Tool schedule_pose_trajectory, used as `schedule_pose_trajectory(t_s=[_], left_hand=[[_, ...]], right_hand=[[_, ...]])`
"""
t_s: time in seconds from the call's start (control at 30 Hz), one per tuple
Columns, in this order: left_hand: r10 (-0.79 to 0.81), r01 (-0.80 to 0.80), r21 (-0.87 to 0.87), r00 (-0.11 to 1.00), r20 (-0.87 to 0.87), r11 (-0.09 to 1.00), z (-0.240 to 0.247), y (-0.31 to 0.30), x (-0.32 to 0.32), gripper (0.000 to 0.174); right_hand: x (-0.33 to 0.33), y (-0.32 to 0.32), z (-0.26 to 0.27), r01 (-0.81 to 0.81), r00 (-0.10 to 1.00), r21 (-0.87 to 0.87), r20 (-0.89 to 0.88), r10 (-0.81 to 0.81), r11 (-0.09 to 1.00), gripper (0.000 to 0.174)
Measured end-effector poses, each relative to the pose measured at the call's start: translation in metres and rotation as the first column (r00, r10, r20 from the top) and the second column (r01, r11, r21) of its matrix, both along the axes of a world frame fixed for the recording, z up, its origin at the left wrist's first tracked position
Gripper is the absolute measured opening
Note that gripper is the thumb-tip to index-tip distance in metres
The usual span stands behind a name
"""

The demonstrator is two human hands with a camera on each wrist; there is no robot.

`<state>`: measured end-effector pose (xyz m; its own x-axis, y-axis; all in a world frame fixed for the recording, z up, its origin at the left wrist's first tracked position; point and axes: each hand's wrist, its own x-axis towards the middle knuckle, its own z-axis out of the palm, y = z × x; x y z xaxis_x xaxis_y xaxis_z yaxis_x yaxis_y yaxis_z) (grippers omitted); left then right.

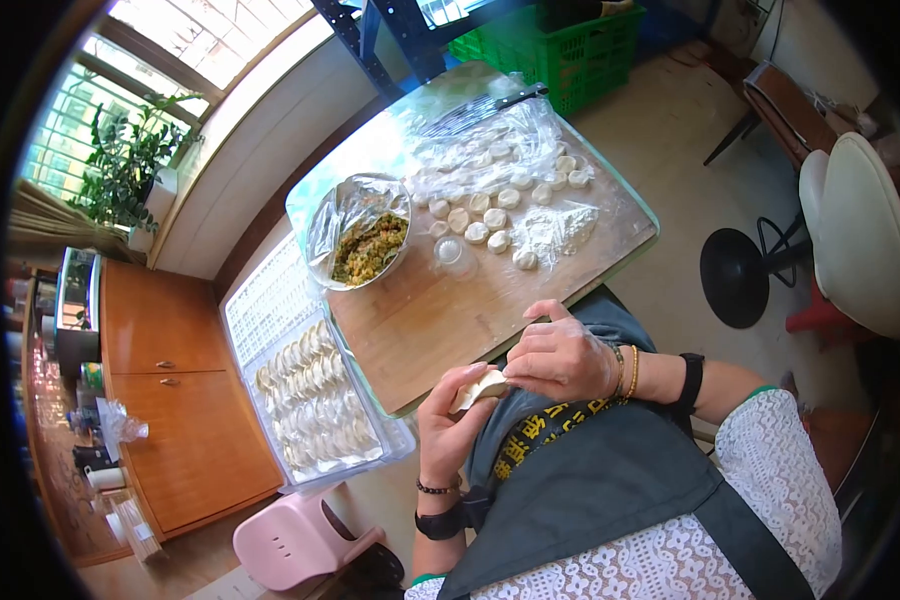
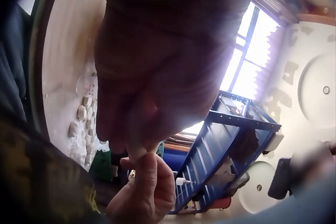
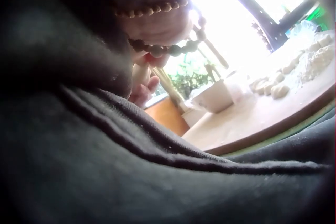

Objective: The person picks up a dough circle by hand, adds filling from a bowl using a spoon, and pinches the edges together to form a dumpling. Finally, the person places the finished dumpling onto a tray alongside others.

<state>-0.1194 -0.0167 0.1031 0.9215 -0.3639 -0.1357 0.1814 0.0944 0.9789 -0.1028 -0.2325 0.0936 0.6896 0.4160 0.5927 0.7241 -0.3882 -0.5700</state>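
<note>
A pale folded dough piece [image 1: 480, 391] is held above the lap, just off the near edge of the wooden board [image 1: 410, 340]. My left hand [image 1: 452, 425] grips it between thumb and fingers. From the other side my right hand [image 1: 562, 362] pinches its right end with thumb and fingertips. In the left wrist view the dough [image 2: 137, 150] shows between the dark left hand [image 2: 157, 66] and the right hand [image 2: 144, 192]. The right wrist view shows part of the dough [image 3: 140, 75] beside the left fingers; filling inside it cannot be seen.
On the board stand a bowl of filling [image 1: 370, 248], a small glass [image 1: 454, 257], several dough rounds [image 1: 477, 233], flour [image 1: 555, 232] and a knife [image 1: 522, 96] on plastic wrap. A tray of folded dumplings [image 1: 320, 400] lies to the left, above a pink stool [image 1: 290, 540].
</note>
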Motion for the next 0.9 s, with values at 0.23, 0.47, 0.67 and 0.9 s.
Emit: schedule_pose_trajectory(t_s=[0.23,0.47,0.67,0.9], left_hand=[[-0.016,0.01,0.075,0.997,0.075,0.997,-0.005,-0.005,0.0,0.033],[-0.055,0.025,0.19,0.986,0.156,0.981,0.006,-0.012,0.0,0.033],[-0.081,0.052,0.196,0.987,0.138,0.979,0.003,-0.012,-0.001,0.032],[-0.146,0.118,0.203,0.98,0.133,0.972,-0.001,-0.015,0.0,0.032]], right_hand=[[-0.004,-0.003,0.003,0.006,1.0,0.003,-0.029,-0.005,1.0,0.011],[-0.004,-0.008,-0.001,-0.05,0.999,-0.047,0.005,0.05,0.998,0.019],[-0.004,-0.006,0.001,-0.061,0.994,-0.001,-0.093,0.06,0.998,0.023],[0.003,0.004,0.012,-0.114,0.993,-0.079,-0.042,0.11,0.99,0.02]])
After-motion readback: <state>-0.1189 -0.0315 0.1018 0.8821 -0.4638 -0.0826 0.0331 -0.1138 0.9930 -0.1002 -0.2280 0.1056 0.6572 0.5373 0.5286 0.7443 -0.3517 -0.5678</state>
